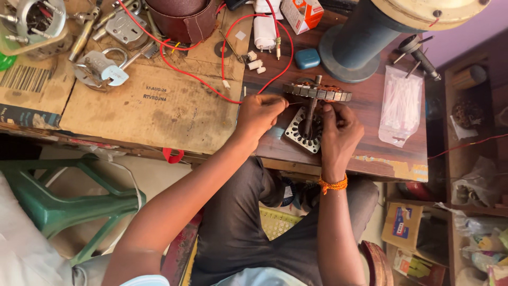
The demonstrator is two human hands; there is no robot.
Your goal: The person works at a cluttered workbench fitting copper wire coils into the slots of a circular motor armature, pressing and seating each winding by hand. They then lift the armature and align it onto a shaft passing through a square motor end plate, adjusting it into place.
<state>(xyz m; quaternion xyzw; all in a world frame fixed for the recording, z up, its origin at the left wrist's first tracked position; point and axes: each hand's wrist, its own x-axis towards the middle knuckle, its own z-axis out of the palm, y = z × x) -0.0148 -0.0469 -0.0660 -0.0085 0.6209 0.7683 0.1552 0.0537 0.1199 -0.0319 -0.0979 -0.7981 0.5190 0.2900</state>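
Just right of the frame's centre, a round metal motor stator with copper windings (316, 92) stands on edge on its shaft above a flat toothed steel lamination ring (299, 132) that lies on the dark wooden desk (370, 143). The left hand (260, 113), at the centre of the frame, is closed with thumb and fingertips pinched on a thin strand of copper wire (294, 103) that runs rightward to the stator's lower edge. The right hand (338, 130), just right of it and wearing an orange thread band (333, 185) at the wrist, is curled with its fingertips against the underside of the stator; whether it grips the wire or only the stator cannot be told. A red insulated wire (222, 90) loops across the upper middle of the frame, over a flattened brown cardboard sheet (153, 106) that covers the left part of the desk. On that cardboard in the upper left lie silver padlocks (100, 69). Above the stator sit a small blue plastic case (307, 57) and the grey round base of a machine (352, 53). A clear plastic bag of white sleeves (401, 106) lies on the desk to the right, and a green plastic stool (63, 204) stands in the lower left.
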